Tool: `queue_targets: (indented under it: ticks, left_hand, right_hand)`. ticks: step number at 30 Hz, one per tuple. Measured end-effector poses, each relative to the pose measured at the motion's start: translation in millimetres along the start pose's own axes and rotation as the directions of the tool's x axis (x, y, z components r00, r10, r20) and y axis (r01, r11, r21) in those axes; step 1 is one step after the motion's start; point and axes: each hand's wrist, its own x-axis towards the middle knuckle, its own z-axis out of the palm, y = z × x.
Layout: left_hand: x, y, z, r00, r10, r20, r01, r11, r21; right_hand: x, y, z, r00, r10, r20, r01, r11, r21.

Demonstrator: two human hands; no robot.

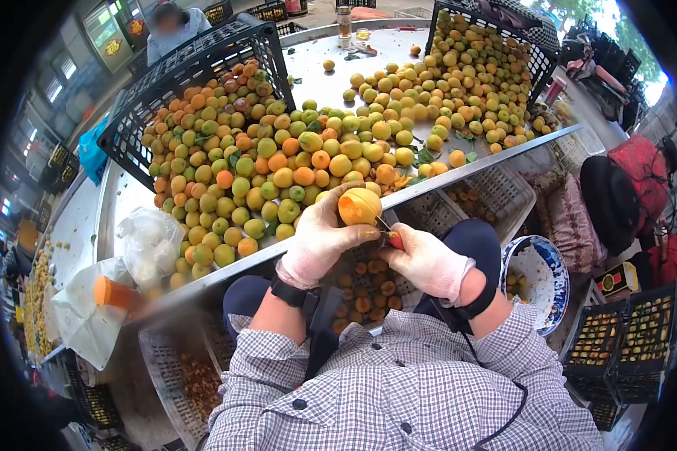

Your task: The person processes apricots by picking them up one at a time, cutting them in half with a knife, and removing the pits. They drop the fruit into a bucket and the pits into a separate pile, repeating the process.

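Note:
My left hand (316,237), in a pale glove, is closed around an apricot (359,206) just over the table's front edge. A knife with a red handle (396,240) is gripped in my right hand (432,264), also gloved. Its thin blade meets the apricot's right side, and the fruit's skin shows a cut line. Whole apricots (267,169), green to orange, are heaped on the metal table right beyond my hands. Below my hands, between my knees, cut apricot halves (365,295) lie in a crate.
Tipped black crates (274,56) spill fruit at the back. To the left are a plastic bag (149,242) and an orange cup (114,292). A blue-white basin (558,289) stands by my right knee, black trays (639,338) farther right. Another person (174,34) is behind the table.

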Motion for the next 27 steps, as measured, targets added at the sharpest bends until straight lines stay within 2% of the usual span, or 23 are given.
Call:
queue_targets:
  ticks: [1,4,6,7,9,10,12,15,19,21,22,24,25,27]
  left_hand:
    - [-0.7,5.1,0.6,1.0,-0.001,0.002,0.001,1.0,0.001]
    - [-1.0,6.6,3.6,1.0,-0.005,0.009,0.004,0.996,0.088]
    - [0.7,-5.0,3.7,1.0,0.023,0.016,-0.021,0.994,-0.111]
    - [0.2,-8.7,5.4,1.0,0.025,0.016,-0.023,0.994,-0.11]
    - [-1.0,-14.4,10.8,1.0,0.02,-0.001,-0.019,0.933,-0.359]
    - [-0.9,-17.5,12.0,1.0,0.02,0.001,-0.018,0.934,-0.356]
    - [-0.5,-22.5,14.0,0.997,0.079,0.025,-0.058,0.881,-0.47]
    - [0.0,-21.9,16.8,0.998,0.055,-0.015,-0.055,0.838,-0.543]
    - [1.3,-17.4,5.6,1.0,0.027,-0.006,-0.027,0.901,-0.432]
    - [2.0,-14.0,0.1,0.999,0.037,-0.027,-0.042,0.976,-0.213]
    - [2.9,-14.0,-3.5,0.999,0.036,-0.03,-0.042,0.976,-0.214]
    - [4.6,-14.8,-9.1,1.0,0.018,0.002,-0.017,0.998,-0.056]
    - [4.1,-14.0,-8.2,1.0,0.018,-0.002,-0.018,0.998,-0.056]
    - [3.6,-10.7,-6.1,0.999,0.016,0.038,-0.009,0.983,-0.182]
  right_hand:
    - [-0.2,0.5,-1.5,0.999,0.034,0.037,-0.034,0.999,-0.017]
    - [-1.4,8.3,10.7,0.999,-0.021,-0.027,0.022,0.998,0.06]
    - [0.2,11.6,23.3,0.991,-0.061,-0.117,0.076,0.989,0.126]
    - [-0.1,10.4,24.2,0.991,-0.063,-0.118,0.077,0.989,0.125]
    - [0.3,7.8,23.8,0.983,-0.075,-0.166,0.091,0.991,0.096]
    - [0.7,7.6,23.5,0.983,-0.075,-0.168,0.092,0.991,0.098]
    - [1.6,7.8,23.3,0.977,-0.099,-0.191,0.118,0.989,0.09]
    - [2.8,8.4,24.1,0.979,-0.085,-0.184,0.098,0.993,0.062]
    - [4.9,7.5,21.8,0.982,-0.101,-0.158,0.112,0.992,0.058]
    - [5.8,3.0,15.7,0.991,-0.091,-0.1,0.094,0.995,0.023]
    - [6.1,0.3,12.4,0.991,-0.092,-0.097,0.094,0.995,0.023]
    - [6.7,-5.3,6.7,0.999,-0.043,-0.026,0.042,0.998,-0.035]
    - [6.5,-7.1,6.1,0.999,-0.045,-0.023,0.044,0.998,-0.036]
    - [7.4,-10.0,6.0,0.999,-0.024,-0.033,0.022,0.997,-0.076]
